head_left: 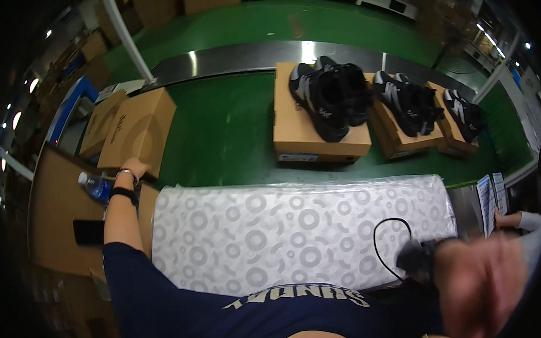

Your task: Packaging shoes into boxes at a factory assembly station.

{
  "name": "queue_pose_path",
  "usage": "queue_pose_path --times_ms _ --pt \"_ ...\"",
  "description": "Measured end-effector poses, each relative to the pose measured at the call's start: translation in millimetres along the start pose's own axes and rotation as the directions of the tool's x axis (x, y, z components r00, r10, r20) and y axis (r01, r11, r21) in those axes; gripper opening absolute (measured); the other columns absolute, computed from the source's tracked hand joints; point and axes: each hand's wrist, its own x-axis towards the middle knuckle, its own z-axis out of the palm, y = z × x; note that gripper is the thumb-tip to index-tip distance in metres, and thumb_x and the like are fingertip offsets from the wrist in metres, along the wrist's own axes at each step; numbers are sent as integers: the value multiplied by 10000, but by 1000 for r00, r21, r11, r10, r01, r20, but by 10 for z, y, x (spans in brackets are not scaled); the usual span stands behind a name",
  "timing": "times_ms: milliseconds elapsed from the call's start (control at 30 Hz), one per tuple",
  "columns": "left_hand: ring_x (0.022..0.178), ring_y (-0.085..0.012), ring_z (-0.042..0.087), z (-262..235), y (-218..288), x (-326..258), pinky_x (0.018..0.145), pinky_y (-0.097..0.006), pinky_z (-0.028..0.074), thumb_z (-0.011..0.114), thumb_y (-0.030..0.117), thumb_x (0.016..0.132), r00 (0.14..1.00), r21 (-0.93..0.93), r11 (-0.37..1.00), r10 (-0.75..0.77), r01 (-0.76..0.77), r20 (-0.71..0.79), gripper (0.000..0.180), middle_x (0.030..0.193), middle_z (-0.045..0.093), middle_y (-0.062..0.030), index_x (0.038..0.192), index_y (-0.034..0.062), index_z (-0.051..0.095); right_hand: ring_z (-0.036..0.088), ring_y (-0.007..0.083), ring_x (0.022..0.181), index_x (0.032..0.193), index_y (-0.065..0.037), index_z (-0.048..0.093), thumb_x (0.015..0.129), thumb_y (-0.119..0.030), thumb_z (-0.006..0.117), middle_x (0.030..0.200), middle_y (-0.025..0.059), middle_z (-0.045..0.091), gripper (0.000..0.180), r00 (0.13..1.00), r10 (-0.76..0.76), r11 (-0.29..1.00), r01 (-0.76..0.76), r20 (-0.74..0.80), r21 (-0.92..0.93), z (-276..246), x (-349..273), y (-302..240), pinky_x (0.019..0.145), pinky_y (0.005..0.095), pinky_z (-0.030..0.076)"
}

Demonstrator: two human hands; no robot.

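A person in a dark blue shirt is leaning over a surface (pixel 292 229) covered with a white sheet patterned in grey rings. The left hand (pixel 133 167) is reaching out past the left edge of that sheet and is resting on the near corner of a closed cardboard box (pixel 138 128). Its fingers are lying on the box lid; whether they are spread or pressed together is too small to tell. A watch and a dark band are sitting on that wrist. Just left of the forearm, a water bottle (pixel 94 186) with a blue label is lying on a brown board, with a black phone (pixel 88 232) below it.

The right hand (pixel 487 290) is hanging close to the camera, low on the right, and is badly blurred, so the state of its fingers cannot be told. A black device (pixel 419 257) with a thin looping cable is sitting at that wrist.

Well beyond both hands, on a green belt (pixel 224 131), three more cardboard boxes are standing in a row, each carrying a pair of black and grey shoes (pixel 333 94). At the far right edge, another person's hand (pixel 507 220) is holding printed papers (pixel 491 200).
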Motion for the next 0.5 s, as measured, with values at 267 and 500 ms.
queue_pose_path --times_ms 267,500 --pt "961 -327 557 -325 681 -343 828 -348 432 657 335 655 942 273 957 3 -100 336 499 1033 588 -204 1024 4 597 547 317 898 1022 -35 558 642 -166 715 965 161 550 431 48 927 364 -360 373 -859 -352 -1997 1513 728 372 451" --pt "1165 -361 384 -179 2612 -1780 956 -406 325 732 258 602 444 131 562 757 -817 -480 837 1280 373 -227 1299 55 316 547 156 719 904 4 517 674 -63 682 774 91 562 291 -154 844 311 -640 514 -702 -270 -1251 1406 665 263 446"
